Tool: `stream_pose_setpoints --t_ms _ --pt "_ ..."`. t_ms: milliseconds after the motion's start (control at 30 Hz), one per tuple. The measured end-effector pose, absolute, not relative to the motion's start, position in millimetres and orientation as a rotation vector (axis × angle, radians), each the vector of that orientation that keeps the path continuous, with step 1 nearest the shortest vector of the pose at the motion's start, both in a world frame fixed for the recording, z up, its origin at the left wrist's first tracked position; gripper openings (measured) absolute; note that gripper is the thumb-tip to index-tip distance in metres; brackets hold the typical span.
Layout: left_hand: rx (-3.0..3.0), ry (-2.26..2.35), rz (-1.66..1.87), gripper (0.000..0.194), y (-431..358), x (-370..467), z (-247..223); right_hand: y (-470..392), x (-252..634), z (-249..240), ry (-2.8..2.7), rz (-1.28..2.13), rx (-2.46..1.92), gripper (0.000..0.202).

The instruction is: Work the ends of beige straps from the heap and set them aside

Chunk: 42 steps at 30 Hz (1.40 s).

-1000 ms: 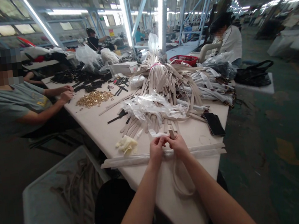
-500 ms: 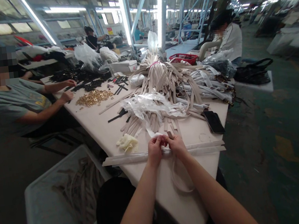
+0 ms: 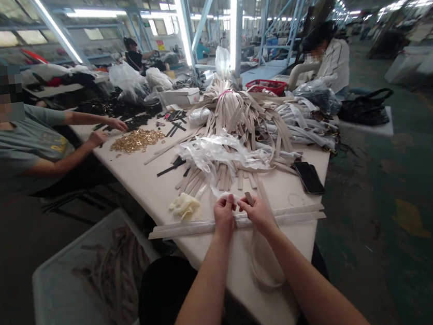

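Note:
My right hand [image 3: 259,215] is closed on a beige strap [image 3: 249,198]; the strap's end sticks up from the fingers and a loop hangs below over the table. Close beside it, my left hand [image 3: 224,215] is pinched on the end of thin white plastic film [image 3: 219,154], which trails back to a crumpled heap. A small gap separates the fingertips of both hands. Under my wrists, long film-covered straps [image 3: 185,229] lie across the table. The fingers partly hide what they grip.
Beyond the film rises a bundle of beige straps [image 3: 229,109]. A yellow cloth [image 3: 184,207] lies left, a black phone [image 3: 309,178] right. Gold metal rings [image 3: 136,141] are piled near a co-worker [image 3: 46,145]. A plastic bin [image 3: 47,302] with straps stands at lower left.
My hands have drawn slightly apart, the right one moving a little right. The strap's loop hangs a bit lower. The co-worker's far hand has reached out to the right.

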State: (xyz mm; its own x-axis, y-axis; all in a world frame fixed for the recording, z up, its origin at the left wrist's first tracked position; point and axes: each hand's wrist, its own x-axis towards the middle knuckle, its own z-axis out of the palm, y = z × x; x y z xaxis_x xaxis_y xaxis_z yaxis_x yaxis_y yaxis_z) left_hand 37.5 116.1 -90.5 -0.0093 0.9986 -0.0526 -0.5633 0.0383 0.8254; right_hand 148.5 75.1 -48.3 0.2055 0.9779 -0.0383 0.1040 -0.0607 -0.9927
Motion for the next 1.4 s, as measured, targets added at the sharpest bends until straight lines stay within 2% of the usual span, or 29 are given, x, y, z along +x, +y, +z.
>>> stream_pose_setpoints --t_ms 133,367,700,1000,1167,1300,1400 --pt "0.79 0.738 1.346 0.032 114 37 -87 81 146 -46 -1.095 1.023 -1.375 0.037" --pt "0.554 0.754 1.411 0.032 119 34 -87 69 151 -50 -0.97 1.314 -1.348 0.045" --pt "0.522 0.659 1.37 0.03 118 29 -85 63 139 -39 -1.15 1.062 -1.392 0.051" --pt "0.546 0.739 1.313 0.041 117 30 -84 64 134 -38 -1.303 0.88 -1.493 0.049" --pt "0.639 0.738 1.276 0.039 112 35 -80 70 138 -33 -1.329 0.871 -1.501 0.048" --pt "0.701 0.763 1.266 0.036 114 35 -75 73 143 -29 -1.322 0.988 -1.486 0.047" --pt "0.655 0.814 1.341 0.034 118 31 -69 67 146 -31 -1.241 1.131 -1.455 0.034"
